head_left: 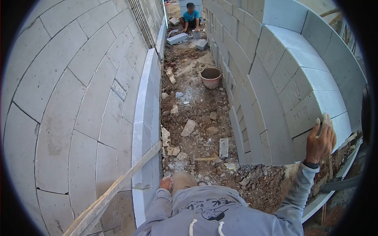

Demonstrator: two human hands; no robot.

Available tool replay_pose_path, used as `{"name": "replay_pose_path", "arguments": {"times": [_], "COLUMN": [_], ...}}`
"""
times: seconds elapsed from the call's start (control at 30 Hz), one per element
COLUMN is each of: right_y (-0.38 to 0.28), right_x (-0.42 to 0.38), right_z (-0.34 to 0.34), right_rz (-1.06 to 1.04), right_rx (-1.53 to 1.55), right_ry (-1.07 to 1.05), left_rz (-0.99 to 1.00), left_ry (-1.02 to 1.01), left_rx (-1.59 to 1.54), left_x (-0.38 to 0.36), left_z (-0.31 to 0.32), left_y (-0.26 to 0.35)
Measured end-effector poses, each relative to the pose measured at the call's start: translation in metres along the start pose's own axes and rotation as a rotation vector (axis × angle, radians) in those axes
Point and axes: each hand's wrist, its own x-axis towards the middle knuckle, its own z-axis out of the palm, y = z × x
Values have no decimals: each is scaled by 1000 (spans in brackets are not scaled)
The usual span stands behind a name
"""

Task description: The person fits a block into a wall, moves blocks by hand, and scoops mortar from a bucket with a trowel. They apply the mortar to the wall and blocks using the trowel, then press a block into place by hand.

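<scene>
The left grip (166, 183) sits beside the bent knee (184, 181); its fingers are mostly hidden, so I cannot tell its state. The right grip (322, 137), unclenched, lays extended fingers against the smooth, rectangular pale-grey blocks (321, 80) in front of it. Left of that grip, a slim wooden handle (204, 159) and a rough oblong brick (223, 147) lie on rubbly earth (197, 145); well beyond, a round bucket (212, 83), then a crouching person (191, 16).

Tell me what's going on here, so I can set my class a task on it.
The person's right hand seems to rest on the end of a row of pale blocks; the left hand is down beside the knee. A bucket stands in the rubble-strewn passage. Farther along, another person crouches among loose blocks.
</scene>
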Motion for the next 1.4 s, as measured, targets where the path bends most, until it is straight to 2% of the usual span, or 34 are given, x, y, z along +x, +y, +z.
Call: {"name": "replay_pose_path", "arguments": {"times": [0.1,0.17,0.27,0.4,0.43,0.57,0.63,0.7,0.73,0.8,0.87,0.9,0.93,0.97,1.0,1.03,1.07,1.13,1.17,1.2,1.23,1.27,1.3,1.33,1.37,1.4], "right_y": [-1,-2,1,3,5,43,3,-65,-88,-127,-180,-210,-237,-252,-261,-265,-267,-279,-235,-302,-280,-235,-292,-366,-371,-384], "right_x": [1,0,2,0,-3,-36,-14,12,18,19,37,48,53,50,43,28,7,-47,-148,-98,-172,-301,-240,-154,-184,-201], "right_z": [0,3,7,16,20,41,43,44,60,90,126,140,152,166,182,201,221,252,291,264,294,336,326,309,350,387], "right_rz": [-17,-7,-20,-32,-26,107,170,389,386,390,284,267,256,362,469,495,517,652,-17,332,-198,171,638,1138,1052,960], "right_rx": [-19,-35,-49,-47,-55,-271,-338,-645,-663,-588,-51,-1,51,137,225,202,178,37,2,-26,93,1,155,199,161,126], "right_ry": [6,16,12,26,26,-52,-60,-64,-69,-115,-208,-312,-421,-584,-745,-922,-1100,-1432,-1587,-1739,-1885,-1956,-2127,-2199,-2273,-2344], "left_rz": [-51,40,-17,36,-4,-61,-131,-169,-178,1,217,333,228,164,258,272,415,672,502,684,764,748,729,674,615,608], "left_ry": [-16,35,75,-4,-28,-60,-86,-175,-187,-187,-205,-212,-202,-192,-165,-158,-116,103,178,365,482,643,803,679,552,610], "left_rx": [39,-74,-13,-78,-55,73,100,71,82,189,260,294,115,100,63,-16,124,375,266,467,500,589,681,384,86,100], "left_x": [9,20,29,99,114,186,238,304,328,355,391,410,451,445,461,474,471,548,531,528,553,557,555,546,539,535], "left_z": [2,9,27,20,22,31,32,30,28,22,50,60,63,67,67,64,55,8,-5,-29,-65,-99,-123,-126,-121,-117], "left_y": [11,24,81,92,100,138,152,167,195,248,324,357,375,432,462,494,531,542,577,597,596,601,605,609,613,612]}}
